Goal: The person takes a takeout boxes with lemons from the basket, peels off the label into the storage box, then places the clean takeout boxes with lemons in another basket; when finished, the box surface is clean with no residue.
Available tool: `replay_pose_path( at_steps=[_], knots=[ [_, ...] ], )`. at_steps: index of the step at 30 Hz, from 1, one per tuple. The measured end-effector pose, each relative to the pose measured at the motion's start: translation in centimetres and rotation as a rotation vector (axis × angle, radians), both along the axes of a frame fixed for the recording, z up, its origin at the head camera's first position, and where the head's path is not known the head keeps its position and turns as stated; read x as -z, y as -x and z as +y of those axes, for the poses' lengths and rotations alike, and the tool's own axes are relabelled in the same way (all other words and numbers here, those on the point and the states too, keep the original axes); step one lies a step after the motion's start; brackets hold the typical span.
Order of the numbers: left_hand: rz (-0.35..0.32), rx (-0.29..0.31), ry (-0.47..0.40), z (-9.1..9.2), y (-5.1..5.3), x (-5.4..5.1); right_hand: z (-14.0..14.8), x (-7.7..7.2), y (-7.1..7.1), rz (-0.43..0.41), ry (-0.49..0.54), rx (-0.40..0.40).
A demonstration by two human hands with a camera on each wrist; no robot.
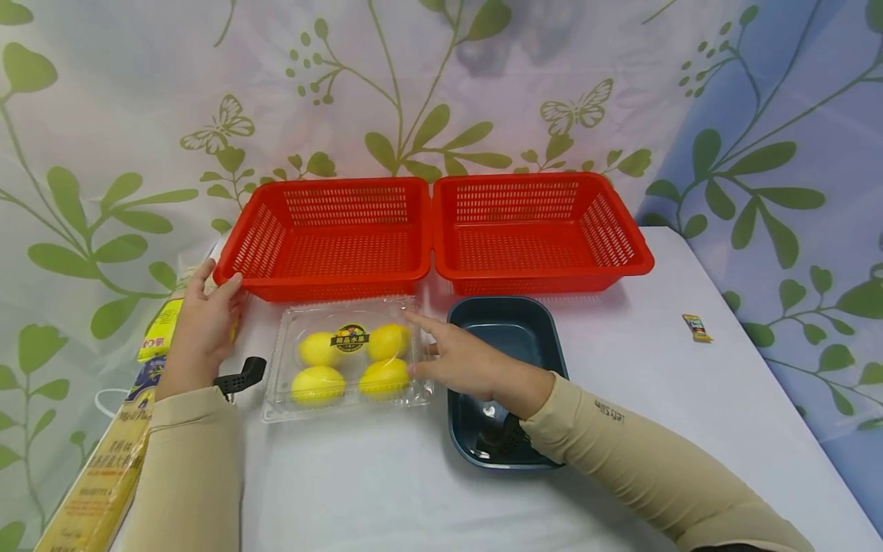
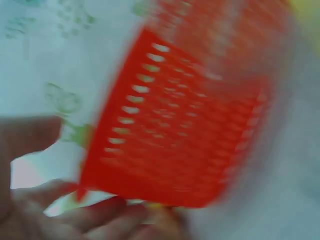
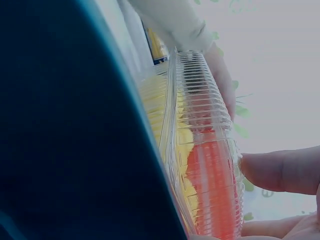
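A clear plastic fruit box (image 1: pixel 355 307) with a dark label on its lid lies on the table, several yellow lemons (image 1: pixel 317 385) inside. My right hand (image 1: pixel 476 364) reaches over a dark blue tray (image 1: pixel 507 310), thumb and fingers spread along the box's right side. The right wrist view shows a fingertip touching the ribbed plastic. My left hand (image 1: pixel 201 330) is at the near left corner of the left red basket (image 1: pixel 331 290), with thumb and fingers apart. Blur in the left wrist view hides how firmly these fingers meet the basket.
A second red basket (image 1: pixel 545 282) stands beside the first, along the back of the table. Yellow packages (image 1: pixel 103 468) lie along the left edge, partly behind the left arm. A small wrapped snack (image 1: pixel 697 328) lies on the right. A patterned curtain hangs behind.
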State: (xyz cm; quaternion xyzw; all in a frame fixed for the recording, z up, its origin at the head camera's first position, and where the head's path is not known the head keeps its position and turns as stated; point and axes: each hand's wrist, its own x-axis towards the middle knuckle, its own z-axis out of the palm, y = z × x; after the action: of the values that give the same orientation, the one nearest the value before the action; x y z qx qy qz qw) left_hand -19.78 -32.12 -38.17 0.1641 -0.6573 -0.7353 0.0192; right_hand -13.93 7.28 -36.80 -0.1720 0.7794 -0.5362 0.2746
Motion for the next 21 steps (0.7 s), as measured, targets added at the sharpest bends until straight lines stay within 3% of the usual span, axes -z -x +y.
replay_pose_path(
  at_steps=[4,7,9,14,21],
  knots=[
    [-0.111,0.251,0.304,-0.5,-2.2,-1.8,0.0,0.0,0.0,0.004,0.005,-0.005],
    [-0.117,0.403,0.427,0.0,-3.9,-2.3,0.1,0.0,0.2,0.001,0.011,-0.003],
    [-0.108,0.461,0.445,0.6,-4.9,-2.2,0.1,0.0,0.2,-0.003,0.012,-0.002],
    [-0.031,0.547,0.448,1.8,-6.9,-0.9,0.0,-0.1,0.3,-0.01,0.001,-0.004],
    [0.042,0.53,0.377,1.9,-7.8,0.8,-0.1,0.0,0.2,-0.009,-0.002,-0.005]
  ],
)
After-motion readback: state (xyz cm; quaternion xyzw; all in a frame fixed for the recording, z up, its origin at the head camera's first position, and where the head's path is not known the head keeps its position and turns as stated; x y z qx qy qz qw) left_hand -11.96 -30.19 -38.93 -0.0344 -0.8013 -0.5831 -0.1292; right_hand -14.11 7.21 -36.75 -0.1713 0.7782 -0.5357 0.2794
